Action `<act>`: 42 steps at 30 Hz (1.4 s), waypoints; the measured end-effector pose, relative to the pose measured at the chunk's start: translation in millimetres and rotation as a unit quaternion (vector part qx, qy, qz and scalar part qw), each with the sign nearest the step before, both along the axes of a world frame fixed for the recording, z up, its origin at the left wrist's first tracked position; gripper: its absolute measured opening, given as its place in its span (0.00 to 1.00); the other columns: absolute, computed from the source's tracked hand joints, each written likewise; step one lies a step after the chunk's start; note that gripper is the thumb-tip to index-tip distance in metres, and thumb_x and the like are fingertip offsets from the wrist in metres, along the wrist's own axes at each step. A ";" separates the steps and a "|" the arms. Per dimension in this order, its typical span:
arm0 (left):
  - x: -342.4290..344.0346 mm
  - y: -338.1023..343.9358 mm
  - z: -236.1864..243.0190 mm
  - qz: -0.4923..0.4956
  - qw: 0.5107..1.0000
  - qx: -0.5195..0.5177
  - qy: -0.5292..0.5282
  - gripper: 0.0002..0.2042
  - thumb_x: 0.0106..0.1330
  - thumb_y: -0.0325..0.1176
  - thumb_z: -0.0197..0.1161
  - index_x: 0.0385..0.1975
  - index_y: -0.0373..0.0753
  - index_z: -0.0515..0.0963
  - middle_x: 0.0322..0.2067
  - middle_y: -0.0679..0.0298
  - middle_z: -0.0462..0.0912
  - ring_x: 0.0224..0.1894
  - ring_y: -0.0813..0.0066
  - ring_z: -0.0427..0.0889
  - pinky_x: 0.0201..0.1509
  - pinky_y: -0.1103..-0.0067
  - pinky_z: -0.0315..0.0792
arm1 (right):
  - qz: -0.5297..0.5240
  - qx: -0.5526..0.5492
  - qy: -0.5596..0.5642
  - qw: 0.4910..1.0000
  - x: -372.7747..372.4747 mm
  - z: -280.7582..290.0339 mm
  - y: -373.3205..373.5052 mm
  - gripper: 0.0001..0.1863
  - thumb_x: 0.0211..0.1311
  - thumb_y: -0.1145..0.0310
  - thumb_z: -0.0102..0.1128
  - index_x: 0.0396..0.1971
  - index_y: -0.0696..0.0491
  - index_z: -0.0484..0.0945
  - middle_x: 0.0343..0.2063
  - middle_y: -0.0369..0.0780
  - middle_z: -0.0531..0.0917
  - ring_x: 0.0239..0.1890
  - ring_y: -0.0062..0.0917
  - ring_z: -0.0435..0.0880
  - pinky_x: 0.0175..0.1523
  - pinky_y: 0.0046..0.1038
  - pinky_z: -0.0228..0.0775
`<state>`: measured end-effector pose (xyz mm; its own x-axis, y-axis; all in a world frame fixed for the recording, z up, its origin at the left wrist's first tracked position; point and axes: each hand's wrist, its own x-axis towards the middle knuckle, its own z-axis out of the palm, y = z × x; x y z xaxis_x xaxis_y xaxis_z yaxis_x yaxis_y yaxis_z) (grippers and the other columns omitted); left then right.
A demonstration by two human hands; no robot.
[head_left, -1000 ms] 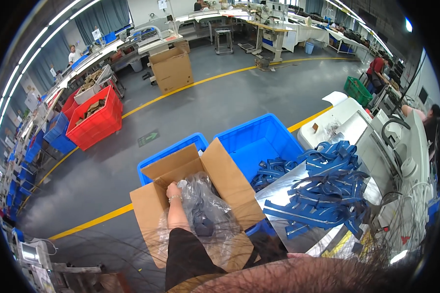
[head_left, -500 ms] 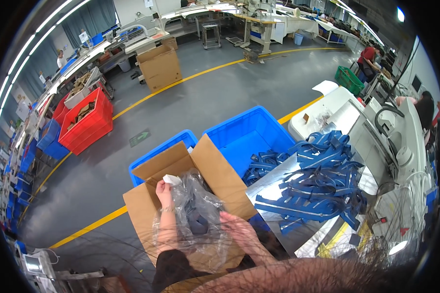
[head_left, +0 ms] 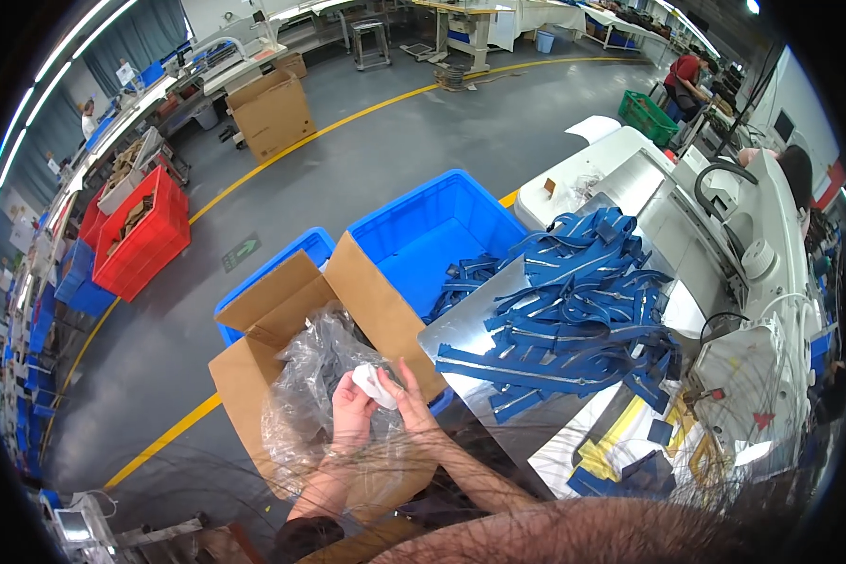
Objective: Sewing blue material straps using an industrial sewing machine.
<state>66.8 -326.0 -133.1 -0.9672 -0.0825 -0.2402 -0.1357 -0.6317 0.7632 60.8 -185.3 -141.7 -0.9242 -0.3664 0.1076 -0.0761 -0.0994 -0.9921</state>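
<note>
Piece (head_left: 372, 383), white, long axis sloping down rightward, pinched by both hands (head_left: 352, 412) (head_left: 412, 404).

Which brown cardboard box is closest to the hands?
The open brown cardboard box with clear plastic inside, beneath the bare left hand and right hand. The tall brown cardboard box stands far off, by the yellow floor line.

Two hands, a left hand (head_left: 351, 414) and a right hand (head_left: 414, 402), and one small white piece (head_left: 374, 385) sit at lower centre. There, too: one open carton (head_left: 376, 301) and one clear plastic bag (head_left: 305, 362). Two blue bins (head_left: 428, 244) occupy the middle; right of them, blue strips (head_left: 573, 320) lie too tangled to count. Upper right has one green crate (head_left: 645, 117); left, two red bins (head_left: 146, 254); top, one stool (head_left: 370, 43).
</note>
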 end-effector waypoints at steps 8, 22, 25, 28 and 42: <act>-5.0 50.4 -1.2 0.155 0.927 -0.332 0.082 0.05 0.61 0.27 0.62 0.32 0.31 0.78 0.34 0.66 0.78 0.35 0.81 0.74 0.38 0.83 0.69 | -0.012 -0.211 -0.262 0.942 5.7 -17.8 2.9 0.42 0.65 0.34 0.24 0.64 0.55 0.58 0.69 0.41 0.44 0.71 0.32 0.42 0.70 0.34 0.32; -30.9 58.8 13.3 0.027 0.854 -0.499 0.147 0.05 0.55 0.24 0.63 0.31 0.34 0.80 0.26 0.59 0.76 0.29 0.73 0.77 0.32 0.80 0.70 | 0.037 -0.399 -0.339 0.851 -4.2 22.5 30.4 0.28 0.67 0.48 0.38 0.61 0.48 0.63 0.62 0.35 0.64 0.64 0.23 0.59 0.65 0.33 0.50; -46.4 49.7 3.8 0.040 0.844 -0.520 0.126 0.04 0.56 0.24 0.63 0.30 0.33 0.78 0.26 0.59 0.77 0.29 0.75 0.77 0.31 0.81 0.69 | 0.032 -0.378 -0.333 0.863 -3.2 19.6 33.7 0.30 0.66 0.46 0.37 0.62 0.46 0.62 0.63 0.34 0.63 0.65 0.23 0.57 0.66 0.36 0.46; -54.0 31.6 -0.3 0.084 0.884 -0.460 0.003 0.03 0.56 0.23 0.62 0.29 0.33 0.77 0.27 0.62 0.77 0.29 0.77 0.75 0.32 0.81 0.69 | 0.032 -0.350 -0.420 0.837 0.6 15.5 38.9 0.28 0.70 0.51 0.39 0.65 0.45 0.55 0.66 0.31 0.55 0.69 0.25 0.46 0.67 0.39 0.43; -38.9 20.6 17.6 -0.006 0.791 -0.566 0.233 0.08 0.53 0.18 0.60 0.32 0.37 0.82 0.26 0.62 0.75 0.28 0.72 0.76 0.31 0.80 0.69 | 0.081 -0.328 -0.396 0.854 0.9 13.9 41.4 0.29 0.71 0.52 0.32 0.67 0.49 0.50 0.69 0.32 0.48 0.71 0.26 0.37 0.69 0.41 0.32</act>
